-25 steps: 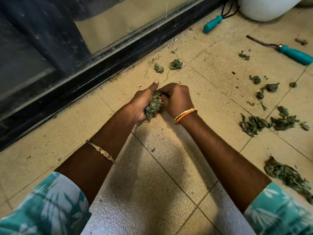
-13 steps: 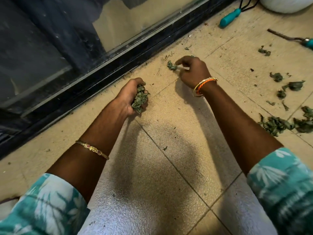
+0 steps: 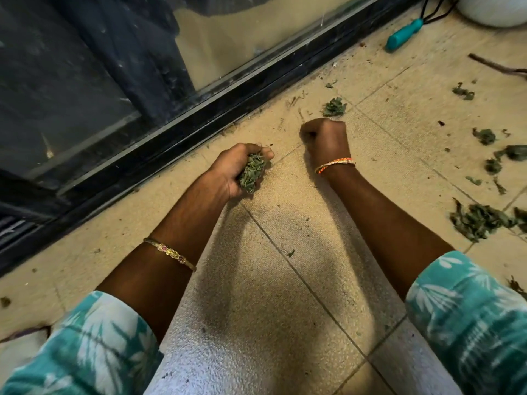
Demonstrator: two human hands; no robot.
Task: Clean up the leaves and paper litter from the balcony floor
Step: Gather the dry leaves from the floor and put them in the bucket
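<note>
left hand [image 3: 242, 169]: grip holds leaf wad [image 3: 251, 173]
right hand [image 3: 325, 136]: fisted, grip contents unseen; one leaf by the door track gone
leaf [image 3: 334, 106]: next, just beyond right hand

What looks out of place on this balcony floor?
Wilted green leaves lie strewn over the tiles on the right, one clump near the door track. A teal-handled tool also lies on the floor beside the white pot.

The space is floored with beige textured tiles [image 3: 285, 280], bounded on the far side by a dusty glass sliding door [image 3: 85, 81] in a dark track [image 3: 216, 109].
</note>
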